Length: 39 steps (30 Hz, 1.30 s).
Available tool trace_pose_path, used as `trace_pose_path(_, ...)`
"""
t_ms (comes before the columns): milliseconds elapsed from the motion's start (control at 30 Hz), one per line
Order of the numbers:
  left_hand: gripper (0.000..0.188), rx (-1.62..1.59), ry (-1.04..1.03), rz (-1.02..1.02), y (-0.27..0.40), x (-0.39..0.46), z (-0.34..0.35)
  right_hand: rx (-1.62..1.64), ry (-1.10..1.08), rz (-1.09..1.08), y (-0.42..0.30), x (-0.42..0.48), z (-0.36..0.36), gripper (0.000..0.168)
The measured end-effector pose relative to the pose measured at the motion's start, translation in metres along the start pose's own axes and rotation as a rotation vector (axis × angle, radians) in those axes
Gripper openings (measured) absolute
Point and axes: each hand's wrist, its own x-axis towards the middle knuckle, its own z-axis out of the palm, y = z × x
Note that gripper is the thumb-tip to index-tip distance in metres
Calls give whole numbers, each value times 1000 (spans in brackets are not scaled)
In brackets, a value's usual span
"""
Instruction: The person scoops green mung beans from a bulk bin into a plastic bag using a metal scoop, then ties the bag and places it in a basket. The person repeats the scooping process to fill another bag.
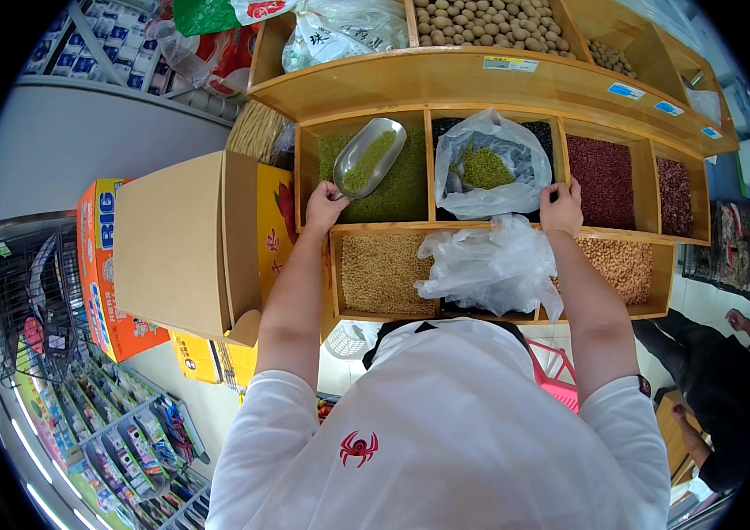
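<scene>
My left hand (326,207) grips the handle end of a metal scoop (370,158) that holds green mung beans, over the bin of mung beans (401,192). My right hand (562,207) has its fingers on the lower right edge of a clear plastic bag (454,195), beside the wooden divider. The bag lies open over the bin of black beans (537,136), with a small heap of mung beans (483,167) inside. Just below it, crumpled clear plastic bags (491,262) lie across the front row of bins.
Dark red beans (599,179) fill bins on the right; soybeans (385,271) and tan beans (617,265) lie in front. A wooden shelf (415,83) with price tags rises behind. Cardboard boxes (166,245) stand at left. A person in dark clothes (713,377) is at lower right.
</scene>
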Motion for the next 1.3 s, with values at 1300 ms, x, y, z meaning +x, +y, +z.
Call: trace_pose_path(1300,26,942,-82,398,268,-52,1,52,-14,16,-2,0,-4,17)
